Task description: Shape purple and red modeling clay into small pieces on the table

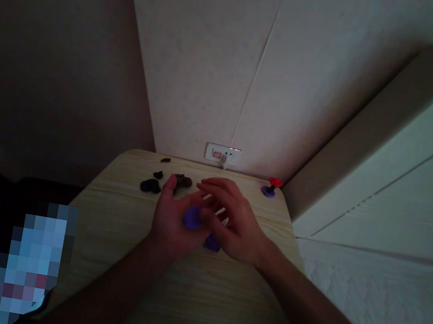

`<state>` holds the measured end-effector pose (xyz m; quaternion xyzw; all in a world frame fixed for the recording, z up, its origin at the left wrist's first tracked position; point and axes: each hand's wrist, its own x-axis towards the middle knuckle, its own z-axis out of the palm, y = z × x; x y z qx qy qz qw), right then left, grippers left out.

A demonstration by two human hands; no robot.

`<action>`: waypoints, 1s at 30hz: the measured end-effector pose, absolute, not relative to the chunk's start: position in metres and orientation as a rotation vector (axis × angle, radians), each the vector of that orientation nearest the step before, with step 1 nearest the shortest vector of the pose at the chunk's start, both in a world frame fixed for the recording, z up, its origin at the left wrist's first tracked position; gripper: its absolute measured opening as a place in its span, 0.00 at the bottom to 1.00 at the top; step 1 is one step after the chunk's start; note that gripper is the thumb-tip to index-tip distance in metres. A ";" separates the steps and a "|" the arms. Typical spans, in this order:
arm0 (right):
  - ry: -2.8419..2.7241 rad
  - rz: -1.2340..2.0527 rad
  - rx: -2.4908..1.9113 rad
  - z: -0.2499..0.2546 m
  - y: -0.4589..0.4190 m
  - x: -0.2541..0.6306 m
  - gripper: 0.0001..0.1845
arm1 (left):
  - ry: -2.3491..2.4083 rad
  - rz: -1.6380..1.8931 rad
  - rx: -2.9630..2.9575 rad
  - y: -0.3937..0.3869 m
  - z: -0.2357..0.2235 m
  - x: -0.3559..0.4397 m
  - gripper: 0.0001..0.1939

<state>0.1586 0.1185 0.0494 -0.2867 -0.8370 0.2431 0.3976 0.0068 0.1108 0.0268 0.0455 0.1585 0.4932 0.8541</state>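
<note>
The open left hand [172, 227] cups a purple lump [192, 217], probably modelling clay; the right hand [237, 225], fingers loosely spread, meets it. Another purple piece [213, 243] shows beside them.

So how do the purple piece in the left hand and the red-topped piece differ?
The purple piece looks one colour; the red-topped piece shows red, black and purple. The purple piece lies in the left hand; the red-topped piece stands on the table. Both include purple.
</note>
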 end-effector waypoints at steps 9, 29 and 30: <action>-2.067 0.501 -0.693 0.046 0.113 0.167 0.07 | 0.413 1.082 0.034 0.107 0.045 0.017 0.42; -2.104 0.303 -0.971 0.060 0.119 0.136 0.11 | 0.194 1.062 0.000 0.097 0.037 0.039 0.29; -2.128 0.305 -0.985 0.061 0.120 0.134 0.11 | 0.188 1.074 0.001 0.098 0.035 0.038 0.30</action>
